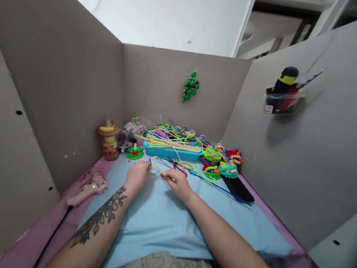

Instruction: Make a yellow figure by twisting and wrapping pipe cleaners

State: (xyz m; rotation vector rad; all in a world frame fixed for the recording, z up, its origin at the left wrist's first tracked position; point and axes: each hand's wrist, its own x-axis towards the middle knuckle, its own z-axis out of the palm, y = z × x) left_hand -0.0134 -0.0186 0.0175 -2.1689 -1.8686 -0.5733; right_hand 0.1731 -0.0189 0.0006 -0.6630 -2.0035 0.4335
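Note:
My left hand is closed over a small bundle of pipe cleaners, with purple and pale yellow ends poking out past the fingers. From it a pale yellow pipe cleaner bends across to my right hand, which pinches its other end. Both hands are held over the light blue cloth. Just beyond them lie scissors with red and yellow showing at the handles. How the pieces join inside my left hand is hidden by the fingers.
A blue tray heaped with pipe cleaners stands behind. Fuzzy figures, including a green one, sit on both sides. At left are a lidded cup and a pink glue gun with a cord. A black strip lies right. Grey panels surround the table.

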